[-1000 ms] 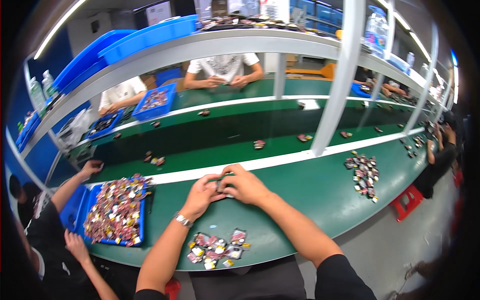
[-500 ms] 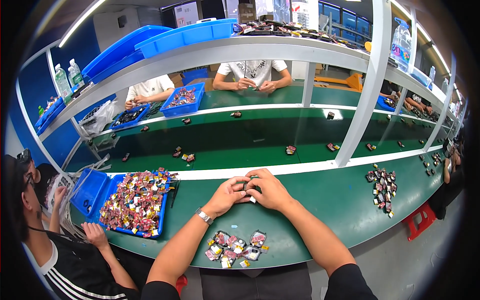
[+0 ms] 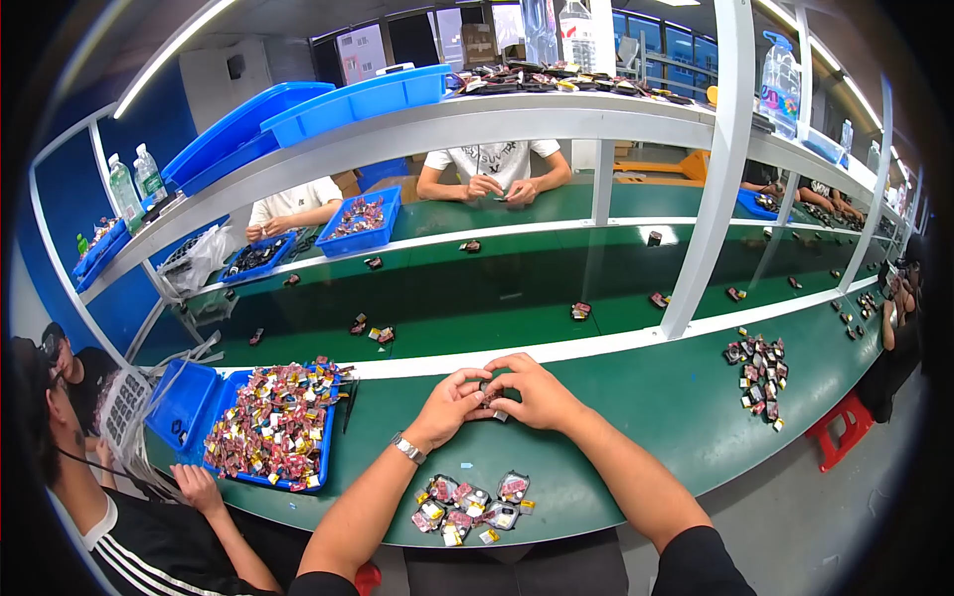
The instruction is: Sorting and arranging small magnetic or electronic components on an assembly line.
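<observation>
Currently, the left hand (image 3: 447,409) and right hand (image 3: 537,392) meet over the green surface (image 3: 636,407), the grip of both closed on a small part (image 3: 493,401). The part lies at three o'clock from the left hand and nine o'clock from the right, about equally near each; its long axis is masked by the fingers and cannot be determined. From the part, loose units (image 3: 476,500) lie at six o'clock, a heaped blue tray (image 3: 328,447) at nine, a second pile (image 3: 763,377) at three. At twelve, a dark green belt (image 3: 477,303) runs beneath a grey shelf (image 3: 447,134); beyond is a co-worker (image 3: 494,159). A red stool (image 3: 840,432) stands between three and four.
</observation>
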### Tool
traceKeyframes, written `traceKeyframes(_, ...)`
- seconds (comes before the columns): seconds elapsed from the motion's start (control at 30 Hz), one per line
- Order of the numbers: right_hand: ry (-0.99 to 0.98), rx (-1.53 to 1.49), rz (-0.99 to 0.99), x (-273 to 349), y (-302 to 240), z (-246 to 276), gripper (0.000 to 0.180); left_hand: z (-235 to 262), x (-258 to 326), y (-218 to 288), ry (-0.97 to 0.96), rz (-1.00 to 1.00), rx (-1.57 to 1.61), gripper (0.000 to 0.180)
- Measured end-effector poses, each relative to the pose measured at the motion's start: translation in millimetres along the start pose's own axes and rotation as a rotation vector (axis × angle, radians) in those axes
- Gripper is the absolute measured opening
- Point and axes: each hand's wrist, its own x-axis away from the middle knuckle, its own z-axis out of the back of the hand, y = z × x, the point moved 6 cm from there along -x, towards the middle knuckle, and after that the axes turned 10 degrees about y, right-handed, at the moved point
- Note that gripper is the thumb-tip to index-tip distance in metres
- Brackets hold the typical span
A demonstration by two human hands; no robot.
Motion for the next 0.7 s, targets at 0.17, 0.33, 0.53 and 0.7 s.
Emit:
traceKeyframes(0.17, 0.038, 0.086, 0.043, -0.3, -4.6, -1.2, 0.011, 2.8, 0.5, -0.3, 0.000, 0.015, 0.028, 0.030)
traceKeyframes(0.33, 0.153, 0.112, 0.007, 3.6, -5.5, -4.8, 0.008, 3.0, -0.9, -2.2, -0.021, 0.021, 0.035, 0.028)
traceKeyframes(0.53, 0.184, 0.101, -0.001, 5.3, -4.6, -7.3, 0.009, 3.6, 0.7, 0.1, 0.007, 0.036, 0.028, 0.026)
traceKeyframes(0.7, 0.170, 0.098, 0.004, 6.2, -4.6, -7.3, 0.012, 4.2, 0.6, -0.2, 0.010, 0.043, 0.022, 0.026)
